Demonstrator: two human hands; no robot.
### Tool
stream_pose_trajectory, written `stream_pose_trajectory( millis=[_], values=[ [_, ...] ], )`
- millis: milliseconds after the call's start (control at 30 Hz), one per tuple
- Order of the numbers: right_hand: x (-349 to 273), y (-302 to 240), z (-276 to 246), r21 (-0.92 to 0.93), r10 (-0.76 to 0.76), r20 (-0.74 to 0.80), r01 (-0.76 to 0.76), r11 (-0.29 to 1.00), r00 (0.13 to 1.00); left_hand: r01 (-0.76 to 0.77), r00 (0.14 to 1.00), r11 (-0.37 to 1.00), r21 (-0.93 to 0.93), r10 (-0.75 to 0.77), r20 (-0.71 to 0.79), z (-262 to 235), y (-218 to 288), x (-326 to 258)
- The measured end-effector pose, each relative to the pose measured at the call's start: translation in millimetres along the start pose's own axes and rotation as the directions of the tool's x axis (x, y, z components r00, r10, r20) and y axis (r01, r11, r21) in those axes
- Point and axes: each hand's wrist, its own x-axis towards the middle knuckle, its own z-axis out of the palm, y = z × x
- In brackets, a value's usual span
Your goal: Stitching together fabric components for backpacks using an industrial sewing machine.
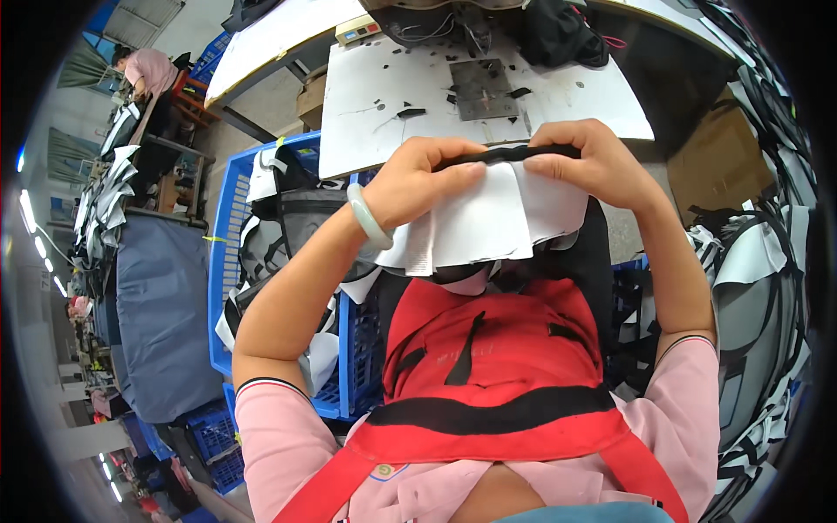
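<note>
Between both hands, above my lap, is a white fabric piece (481,213) with a black band (510,154) along its far edge. My left hand (417,179) pinches the band at its left end, thumb on the near side. At the other end my right hand (595,164) grips the same band between thumb and curled fingers. The white panels hang toward me, overlapping, with a small printed label (421,251) at the lower left. Part of the piece's underside is hidden.
Ahead stands a white sewing table (375,131) with black scraps, a metal plate (482,90) and a dark sewing machine (427,26). A blue crate (220,261) of grey-black pieces is at my left. Stacked pieces (754,288) and a cardboard box (719,161) are right. Another person (148,71) works far left.
</note>
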Motion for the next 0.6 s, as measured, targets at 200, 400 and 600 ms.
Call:
stream_pose_trajectory(
  millis=[200, 400, 600],
  values=[
    [20.7, 13.5, -8.2, 0.213, 0.028, -0.056, -0.015, 0.977, 0.998, -0.127, 0.980, 0.973, 0.193, 0.154, -0.129, -7.2, 7.7, 29.2],
    [45.3, 27.6, -14.1, 0.274, 0.110, -0.051, -0.092, 0.957, 0.993, -0.151, 0.965, 0.929, 0.336, 0.213, -0.154, -25.6, 5.3, 58.6],
    [71.1, 41.6, -14.3, 0.383, 0.202, -0.122, -0.141, 0.913, 0.972, 0.013, 0.979, 0.988, 0.154, 0.019, -0.201, -43.0, -0.2, 84.2]
  ],
)
